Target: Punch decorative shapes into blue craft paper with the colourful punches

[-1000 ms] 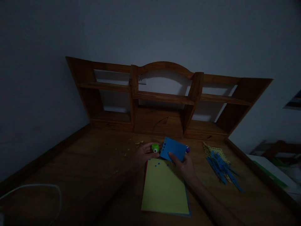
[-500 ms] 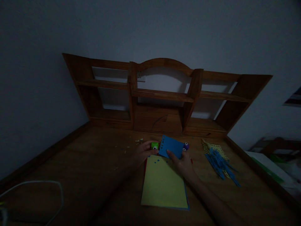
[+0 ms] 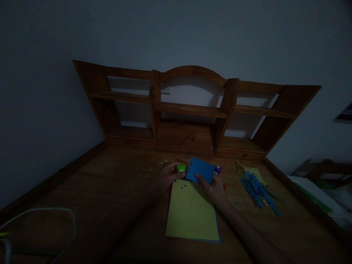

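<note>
My left hand [image 3: 170, 175] is closed around a small green paper punch [image 3: 180, 167] with an eye-like spot on its front. Right beside the punch is the left edge of a blue piece of paper [image 3: 202, 169], which has a row of small holes along that side. My right hand [image 3: 213, 189] pinches this paper at its lower right, thumb on top. Below both hands lies a yellow sheet [image 3: 192, 212] on top of red and blue sheets, with a few tiny blue cut-outs [image 3: 183, 186] on it. Whether the punch's jaw grips the paper cannot be made out.
Purple punch [image 3: 218, 169] with eyes stands behind my right hand, and something red shows beside it. Blue paper strips [image 3: 257, 189] and perforated yellow paper [image 3: 258, 176] lie at right. Yellow bits [image 3: 163, 162] dot the desk. A wooden shelf [image 3: 189, 108] rises behind; a white cable [image 3: 73, 220] curves at left.
The camera view has shifted very slightly. Both hands, the green punch and the blue paper keep nearly the same places.
</note>
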A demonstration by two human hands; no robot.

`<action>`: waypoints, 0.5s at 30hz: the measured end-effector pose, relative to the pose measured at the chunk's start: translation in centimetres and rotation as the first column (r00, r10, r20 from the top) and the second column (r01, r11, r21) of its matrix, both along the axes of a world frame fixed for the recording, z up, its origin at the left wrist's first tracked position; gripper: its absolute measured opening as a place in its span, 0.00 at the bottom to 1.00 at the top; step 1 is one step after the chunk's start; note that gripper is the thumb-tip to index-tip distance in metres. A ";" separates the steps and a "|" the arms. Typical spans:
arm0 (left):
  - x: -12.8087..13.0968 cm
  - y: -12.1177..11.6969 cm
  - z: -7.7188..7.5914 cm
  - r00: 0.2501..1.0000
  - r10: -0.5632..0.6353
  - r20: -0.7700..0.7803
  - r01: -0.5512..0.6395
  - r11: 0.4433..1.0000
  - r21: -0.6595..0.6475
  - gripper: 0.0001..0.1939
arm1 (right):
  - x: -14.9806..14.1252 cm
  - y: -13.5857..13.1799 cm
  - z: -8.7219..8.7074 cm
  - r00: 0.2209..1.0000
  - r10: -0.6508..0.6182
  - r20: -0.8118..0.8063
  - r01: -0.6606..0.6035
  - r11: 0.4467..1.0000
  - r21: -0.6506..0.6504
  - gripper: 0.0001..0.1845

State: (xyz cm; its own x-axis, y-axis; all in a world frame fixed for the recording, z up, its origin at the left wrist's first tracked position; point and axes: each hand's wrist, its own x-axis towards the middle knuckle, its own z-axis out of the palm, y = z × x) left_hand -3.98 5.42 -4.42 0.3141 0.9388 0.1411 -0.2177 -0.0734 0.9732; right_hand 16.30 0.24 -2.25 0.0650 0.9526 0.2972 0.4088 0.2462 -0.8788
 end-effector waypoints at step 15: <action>0.1 0.3 -0.6 0.999 0.004 -0.044 -0.004 1.000 -0.013 0.20 | 0.2 0.3 -0.6 0.988 -0.032 0.149 0.015 0.994 0.110 0.20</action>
State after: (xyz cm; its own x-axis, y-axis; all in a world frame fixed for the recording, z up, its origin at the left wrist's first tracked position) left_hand -3.92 5.70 -4.99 0.3159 0.9419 0.1143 -0.1740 -0.0610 0.9829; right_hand 16.49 0.54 -2.82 0.0337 0.9132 0.4062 0.5409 0.3251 -0.7758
